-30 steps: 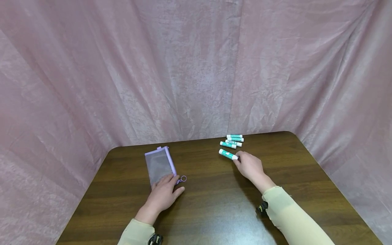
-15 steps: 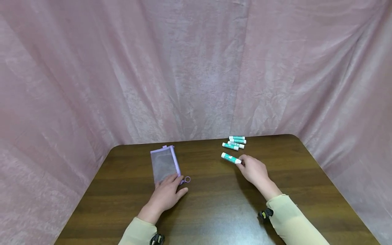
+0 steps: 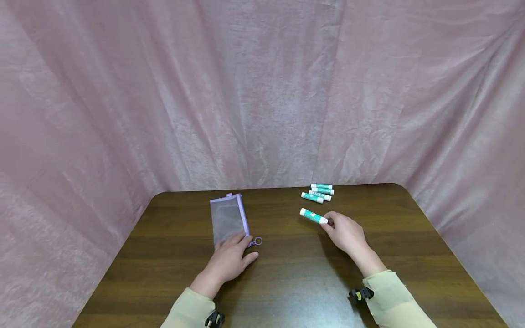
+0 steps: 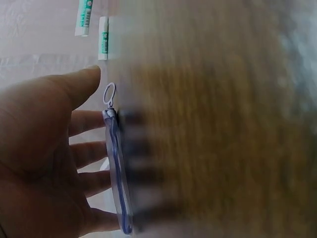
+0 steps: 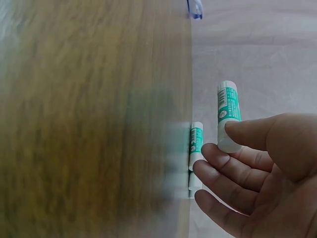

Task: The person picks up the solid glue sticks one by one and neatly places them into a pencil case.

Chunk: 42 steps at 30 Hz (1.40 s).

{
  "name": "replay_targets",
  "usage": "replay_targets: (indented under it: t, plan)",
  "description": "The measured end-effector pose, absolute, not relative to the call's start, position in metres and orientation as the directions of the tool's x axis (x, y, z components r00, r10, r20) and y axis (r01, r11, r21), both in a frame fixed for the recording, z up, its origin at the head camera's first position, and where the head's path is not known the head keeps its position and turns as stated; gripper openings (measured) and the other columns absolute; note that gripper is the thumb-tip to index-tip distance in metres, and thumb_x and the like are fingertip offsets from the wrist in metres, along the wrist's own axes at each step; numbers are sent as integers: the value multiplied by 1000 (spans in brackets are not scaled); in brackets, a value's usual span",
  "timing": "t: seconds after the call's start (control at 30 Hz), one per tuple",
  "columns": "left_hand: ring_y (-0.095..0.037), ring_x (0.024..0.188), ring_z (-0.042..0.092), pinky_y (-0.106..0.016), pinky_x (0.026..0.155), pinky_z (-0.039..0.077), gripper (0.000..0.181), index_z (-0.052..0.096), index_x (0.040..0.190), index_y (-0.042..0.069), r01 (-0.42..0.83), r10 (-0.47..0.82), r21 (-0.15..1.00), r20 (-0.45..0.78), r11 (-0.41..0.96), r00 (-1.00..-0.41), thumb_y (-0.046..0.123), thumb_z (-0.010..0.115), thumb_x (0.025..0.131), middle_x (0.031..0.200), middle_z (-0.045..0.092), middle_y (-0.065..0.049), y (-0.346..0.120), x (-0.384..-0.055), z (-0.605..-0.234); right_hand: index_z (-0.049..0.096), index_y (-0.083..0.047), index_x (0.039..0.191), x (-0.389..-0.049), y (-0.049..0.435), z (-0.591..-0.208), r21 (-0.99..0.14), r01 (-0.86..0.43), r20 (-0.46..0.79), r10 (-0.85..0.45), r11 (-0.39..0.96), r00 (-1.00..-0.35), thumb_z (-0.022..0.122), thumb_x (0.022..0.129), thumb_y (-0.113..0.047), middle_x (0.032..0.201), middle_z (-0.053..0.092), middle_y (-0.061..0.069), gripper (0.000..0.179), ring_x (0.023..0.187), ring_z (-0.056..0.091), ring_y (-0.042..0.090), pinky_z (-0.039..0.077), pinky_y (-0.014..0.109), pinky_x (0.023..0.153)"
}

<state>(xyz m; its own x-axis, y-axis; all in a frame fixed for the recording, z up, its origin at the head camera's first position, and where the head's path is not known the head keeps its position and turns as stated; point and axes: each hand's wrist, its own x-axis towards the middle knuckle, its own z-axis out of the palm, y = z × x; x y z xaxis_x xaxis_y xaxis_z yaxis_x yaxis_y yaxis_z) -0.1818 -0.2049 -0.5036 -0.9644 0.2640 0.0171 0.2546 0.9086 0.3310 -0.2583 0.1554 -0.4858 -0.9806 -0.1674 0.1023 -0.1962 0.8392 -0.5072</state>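
Tube (image 3: 313,216) is pinched near one end by the right hand (image 3: 345,233), seemingly clear of the table (image 3: 287,273); the purple pouch (image 3: 227,218) is touched by the spread left hand (image 3: 227,258).

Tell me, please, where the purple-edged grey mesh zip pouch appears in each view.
Head: pouch left of centre, left hand over its near end.
Left wrist: its edge, lower left of centre.
Right wrist: probably its corner, at top, right of centre.
Shared landmark: brown wooden table.
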Motion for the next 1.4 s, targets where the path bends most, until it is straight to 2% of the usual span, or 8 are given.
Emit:
replay_targets:
  t: [0.27,0.67,0.9,1.4]
  plan:
    - [-44,149,50,-81,112,35,55,65,153,11,296,295,321,52,900,-954,44,69,110,159,57,-20,-199,-182,-502,76,-12,118,-253,156,-484,-528,-201,91,-180,825,-979,75,107,-23,93,72,-2,16,77,59,17,48,42,68]
    - [-41,143,56,-81,109,39,45,70,145,13,338,331,324,79,883,-940,42,71,110,149,62,-17,-185,-187,-500,77,-13,113,-245,162,-484,-522,-218,119,-183,825,-976,78,105,-21,88,69,-4,12,76,58,17,47,42,67]
    - [-38,136,60,-77,107,42,42,72,142,14,342,329,304,96,889,-940,40,72,109,139,67,-11,-186,-188,-496,77,-12,114,-244,152,-483,-529,-216,102,-191,821,-976,78,105,-22,89,69,-4,13,77,58,17,47,41,68]
    - [-38,137,59,-78,111,39,42,73,143,15,345,334,317,89,884,-938,41,70,110,143,64,-14,-172,-190,-496,75,-15,109,-238,144,-480,-524,-255,105,-236,813,-966,79,104,-21,87,66,-4,8,75,56,17,46,40,68]
